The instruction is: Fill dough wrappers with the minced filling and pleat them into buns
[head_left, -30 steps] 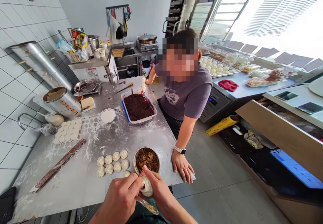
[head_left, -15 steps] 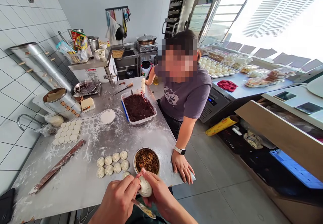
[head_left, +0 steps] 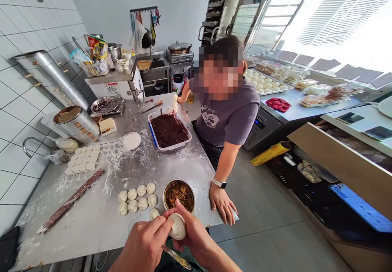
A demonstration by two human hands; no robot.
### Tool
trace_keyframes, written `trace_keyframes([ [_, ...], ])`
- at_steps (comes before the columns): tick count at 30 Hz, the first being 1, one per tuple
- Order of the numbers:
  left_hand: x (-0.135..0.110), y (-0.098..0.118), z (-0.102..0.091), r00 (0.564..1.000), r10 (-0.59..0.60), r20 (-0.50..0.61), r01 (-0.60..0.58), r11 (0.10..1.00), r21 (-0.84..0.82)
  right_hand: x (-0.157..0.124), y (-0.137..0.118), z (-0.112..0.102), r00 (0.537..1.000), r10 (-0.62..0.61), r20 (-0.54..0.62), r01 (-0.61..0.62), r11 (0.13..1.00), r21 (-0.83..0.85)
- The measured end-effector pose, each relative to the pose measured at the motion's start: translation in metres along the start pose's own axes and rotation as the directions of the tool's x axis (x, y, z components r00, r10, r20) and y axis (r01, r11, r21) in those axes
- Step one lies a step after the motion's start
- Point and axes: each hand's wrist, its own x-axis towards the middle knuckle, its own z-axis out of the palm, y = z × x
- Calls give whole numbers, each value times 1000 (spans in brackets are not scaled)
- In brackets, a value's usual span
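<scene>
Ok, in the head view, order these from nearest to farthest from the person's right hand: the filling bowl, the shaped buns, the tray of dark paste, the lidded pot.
1. Steel bowl of brown filling, just ahead of the right hand.
2. Shaped buns, on the table, ahead and left.
3. Tray of dark red paste, mid-table.
4. Lidded pot, on the far stove.

Raw buns (head_left: 134,200) just left of a filling bowl (head_left: 179,196)
</scene>
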Motion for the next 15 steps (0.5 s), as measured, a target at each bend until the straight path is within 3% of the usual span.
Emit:
trace_keyframes([
  [6, 0, 0, -1, 999, -13, 31, 15, 998, -54, 1, 1, -1, 1000, -2, -1, 2, 999, -43],
  [11, -2, 0, -2, 998, -51, -24, 49, 997, -68, 3, 4, -2, 1000, -22, 21, 23, 999, -34],
  [15, -4, -1, 0, 999, -35, 27, 37, 997, -66, 5, 5, -2, 1000, -2, -5, 1, 999, -53],
])
